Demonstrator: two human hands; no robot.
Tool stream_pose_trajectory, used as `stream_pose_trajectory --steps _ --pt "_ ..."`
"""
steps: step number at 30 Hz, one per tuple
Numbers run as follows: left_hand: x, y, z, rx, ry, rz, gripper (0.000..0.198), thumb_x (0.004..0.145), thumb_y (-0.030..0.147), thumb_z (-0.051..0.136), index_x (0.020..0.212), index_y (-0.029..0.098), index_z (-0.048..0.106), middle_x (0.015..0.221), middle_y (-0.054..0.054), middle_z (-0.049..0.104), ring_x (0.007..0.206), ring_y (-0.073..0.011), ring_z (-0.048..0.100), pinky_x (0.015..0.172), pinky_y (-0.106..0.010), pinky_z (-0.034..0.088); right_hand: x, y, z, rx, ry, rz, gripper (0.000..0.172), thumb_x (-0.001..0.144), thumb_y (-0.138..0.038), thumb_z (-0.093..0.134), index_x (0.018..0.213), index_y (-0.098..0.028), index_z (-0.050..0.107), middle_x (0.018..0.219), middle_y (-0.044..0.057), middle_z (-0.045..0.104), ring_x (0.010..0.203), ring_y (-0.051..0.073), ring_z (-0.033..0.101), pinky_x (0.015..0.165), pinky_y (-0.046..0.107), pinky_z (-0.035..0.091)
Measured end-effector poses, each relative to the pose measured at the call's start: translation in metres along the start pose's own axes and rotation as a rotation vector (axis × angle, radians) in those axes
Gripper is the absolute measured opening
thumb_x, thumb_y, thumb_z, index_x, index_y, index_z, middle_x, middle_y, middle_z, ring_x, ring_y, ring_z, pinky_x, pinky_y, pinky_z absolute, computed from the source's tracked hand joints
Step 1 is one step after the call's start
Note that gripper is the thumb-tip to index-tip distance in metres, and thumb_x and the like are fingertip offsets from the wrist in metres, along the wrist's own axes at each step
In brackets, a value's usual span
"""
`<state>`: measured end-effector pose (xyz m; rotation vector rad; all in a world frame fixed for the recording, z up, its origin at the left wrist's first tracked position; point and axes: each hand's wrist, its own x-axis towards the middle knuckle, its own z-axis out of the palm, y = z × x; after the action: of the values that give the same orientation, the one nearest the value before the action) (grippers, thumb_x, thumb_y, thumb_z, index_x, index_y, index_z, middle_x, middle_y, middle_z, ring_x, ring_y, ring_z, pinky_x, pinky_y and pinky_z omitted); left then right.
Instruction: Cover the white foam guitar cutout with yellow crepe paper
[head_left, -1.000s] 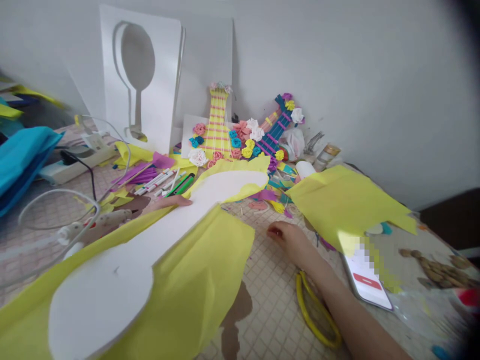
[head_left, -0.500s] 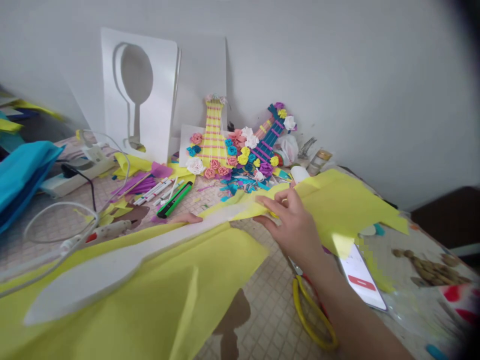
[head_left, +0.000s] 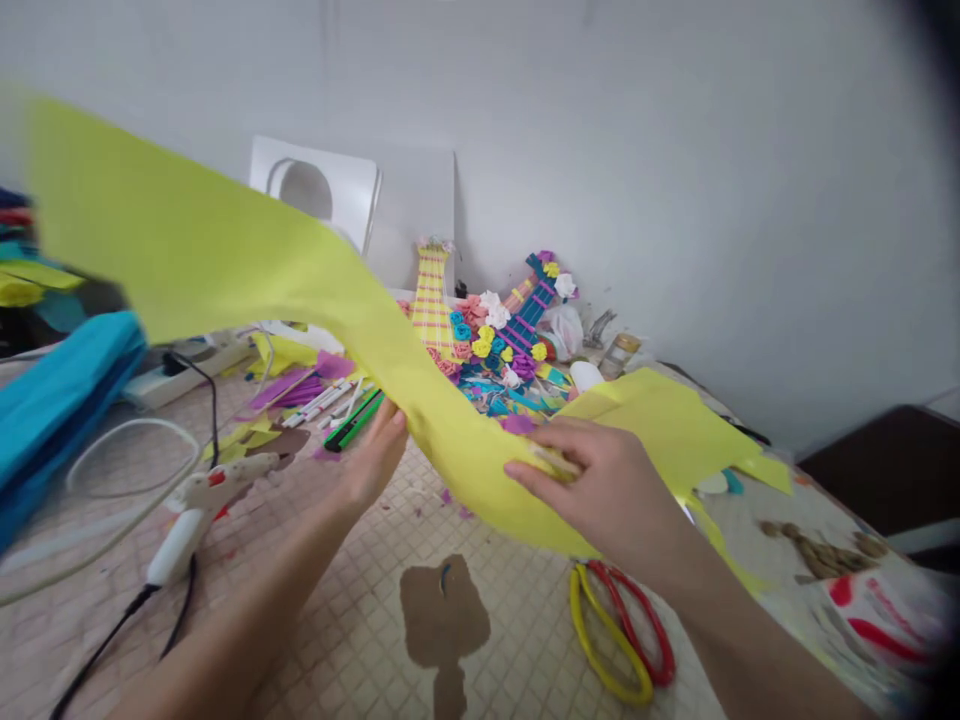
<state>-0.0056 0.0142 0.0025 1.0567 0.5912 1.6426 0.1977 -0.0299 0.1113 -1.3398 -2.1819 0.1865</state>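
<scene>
Held: 1 yellow sheet [head_left: 360,320], which I saw through the head camera, raised over the near half of the table [head_left: 337,640]. Its long axis ran on a diagonal, from upper left and far down to lower right and near; the broad, blurred end pointed up and left, and the narrower, curved end pointed down toward the scissors [head_left: 616,632].

Hands: 2. The right hand [head_left: 611,480] pinched the sheet near its lower end, thumb in front, fingers bent at the upper edge. The left hand [head_left: 379,455] met the lower edge about midway along; its remaining fingers passed behind, so I could not tell whether they gripped.

Scissors: 1 pair, with 1 yellow and 1 red handle, just below the sheet's low end, which hid the blades.

Left side: I counted 1 glue gun [head_left: 184,520], nozzle to the right; 1 green cutter [head_left: 356,420], just beyond the left hand; several markers [head_left: 319,403], too blurred to number; 1 blue bundle [head_left: 67,410].

Back: 2 paper guitars [head_left: 431,300], one yellow, one blue, trimmed with paper roses; 1 white board [head_left: 352,200] with an oval cut-out, partly covered by the sheet; 1 jar [head_left: 621,352].
</scene>
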Motion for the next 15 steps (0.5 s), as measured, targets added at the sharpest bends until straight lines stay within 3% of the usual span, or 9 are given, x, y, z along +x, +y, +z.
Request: stream_pose_trajectory --steps 3,6,9,11,15 --pt "0.009 0.008 0.007 0.011 0.131 -0.018 0.029 0.079 0.042 0.055 0.095 0.019 0.063 0.104 -0.006 0.066 0.099 -0.0245 0.059 0.085 -0.034 0.044 -0.007 -0.012 -0.009 0.053 -0.159 0.014 0.019 0.077 -0.037 0.058 0.070 -0.020 0.063 0.060 -0.002 0.058 0.057 0.014 0.053 0.050 0.025 0.038" --pt "0.015 0.019 0.012 0.040 0.225 -0.115 0.026 0.073 0.039 0.060 0.085 0.016 0.065 0.083 -0.005 0.070 0.076 -0.0219 0.065 0.070 -0.030 0.049 -0.017 -0.006 -0.014 0.232 -0.288 0.000 0.025 0.078 -0.044 0.055 0.087 -0.022 0.062 0.067 -0.002 0.057 0.055 0.012 0.049 0.047 0.023 0.037" --pt "0.012 0.026 0.014 0.093 0.214 -0.311 0.028 0.068 0.040 0.062 0.080 0.015 0.064 0.070 -0.003 0.069 0.058 -0.0183 0.063 0.058 -0.028 0.049 -0.031 0.007 -0.012 0.366 -0.278 -0.019 0.035 0.082 -0.047 0.049 0.110 -0.025 0.052 0.078 0.000 0.056 0.062 0.013 0.050 0.053 0.023 0.042" --pt "0.007 0.026 0.014 0.130 0.190 -0.427 0.029 0.066 0.040 0.064 0.078 0.014 0.064 0.064 -0.004 0.068 0.051 -0.0181 0.061 0.052 -0.028 0.048 -0.040 0.014 -0.007 0.387 -0.257 -0.026 0.029 0.089 -0.042 0.038 0.110 -0.025 0.049 0.081 0.001 0.055 0.070 0.014 0.053 0.062 0.025 0.045" --pt "-0.005 0.015 0.012 0.197 0.189 -0.567 0.028 0.062 0.038 0.067 0.076 0.014 0.063 0.060 -0.003 0.066 0.046 -0.0167 0.059 0.045 -0.026 0.045 -0.045 0.017 0.013 0.368 -0.345 -0.152 0.026 0.093 -0.029 0.030 0.108 -0.025 0.052 0.088 0.003 0.059 0.084 0.015 0.056 0.074 0.026 0.046"
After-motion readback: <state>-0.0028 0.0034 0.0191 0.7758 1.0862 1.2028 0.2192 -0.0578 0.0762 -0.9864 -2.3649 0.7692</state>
